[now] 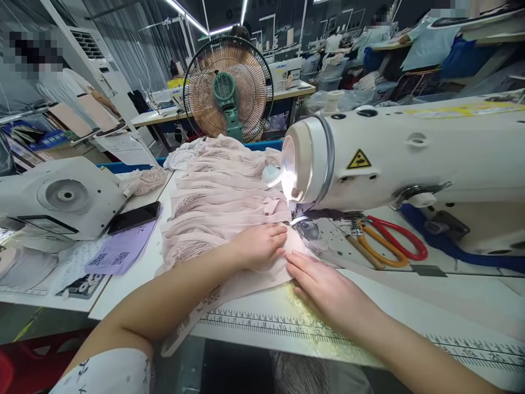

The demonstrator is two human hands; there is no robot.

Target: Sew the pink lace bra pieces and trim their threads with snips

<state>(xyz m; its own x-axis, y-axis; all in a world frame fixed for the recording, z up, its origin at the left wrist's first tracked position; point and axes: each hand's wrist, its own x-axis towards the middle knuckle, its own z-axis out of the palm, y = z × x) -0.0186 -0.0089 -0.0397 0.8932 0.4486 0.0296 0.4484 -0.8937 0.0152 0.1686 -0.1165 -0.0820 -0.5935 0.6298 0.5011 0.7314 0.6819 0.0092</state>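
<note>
Pale pink lace-trimmed fabric point(229, 205) lies in rows of folds on the table, its near part reaching the needle area of the sewing machine point(369, 153). On this fabric, just in front of the needle, my left hand point(262, 246) rests palm down with its fingers laid flat. My right hand point(324, 282) is beside it on the right, fingers stretched out and their tips on the fabric's edge, close to the left fingertips. The thumb of that hand is partly hidden. Light from the machine head falls on the stitching spot; the needle itself is hard to make out.
Orange-handled scissors point(383, 249) and red-handled scissors point(404, 235) lie right of the needle. A printed ruler point(262, 323) runs along the front edge. Leftward are a phone point(134, 218), purple paper point(118, 254) and another machine point(61, 194). Behind stands a fan point(227, 90); people work farther back.
</note>
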